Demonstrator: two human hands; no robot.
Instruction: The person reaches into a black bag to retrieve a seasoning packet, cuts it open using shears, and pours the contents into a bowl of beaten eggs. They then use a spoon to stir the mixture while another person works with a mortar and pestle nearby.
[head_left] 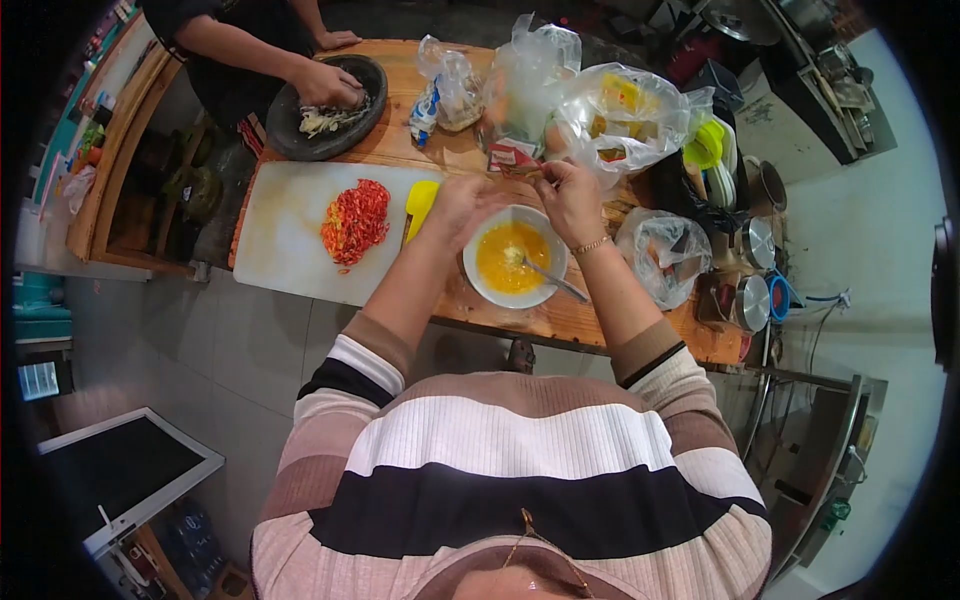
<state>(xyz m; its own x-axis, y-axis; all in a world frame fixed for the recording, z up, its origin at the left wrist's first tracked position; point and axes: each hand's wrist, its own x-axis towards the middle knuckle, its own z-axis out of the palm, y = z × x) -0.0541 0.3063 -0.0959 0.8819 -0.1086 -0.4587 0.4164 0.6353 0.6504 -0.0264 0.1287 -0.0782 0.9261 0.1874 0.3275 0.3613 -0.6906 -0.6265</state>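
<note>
A white bowl [474, 280] of beaten egg stands at the table's front edge, with a pale powdery mound in the egg. A metal spoon [555, 279] leans in it, its handle over the right rim. My right hand [574, 203] is above the bowl's far right rim, thumb and fingers pinched at the edge of a small red-and-white sachet [511, 157]. Over the far left rim is my left hand [462, 208], its fingers stretched toward the sachet. Close by on the left lies a yellow-handled tool [421, 203], partly behind my left forearm.
Chopped red chili [357, 222] lies on a white cutting board [285, 215]. Beyond it, another person's hand [328, 84] works in a stone mortar [372, 73]. Plastic bags [620, 110] fill the back right; another bag [664, 255] and metal-lidded jars [752, 304] stand right.
</note>
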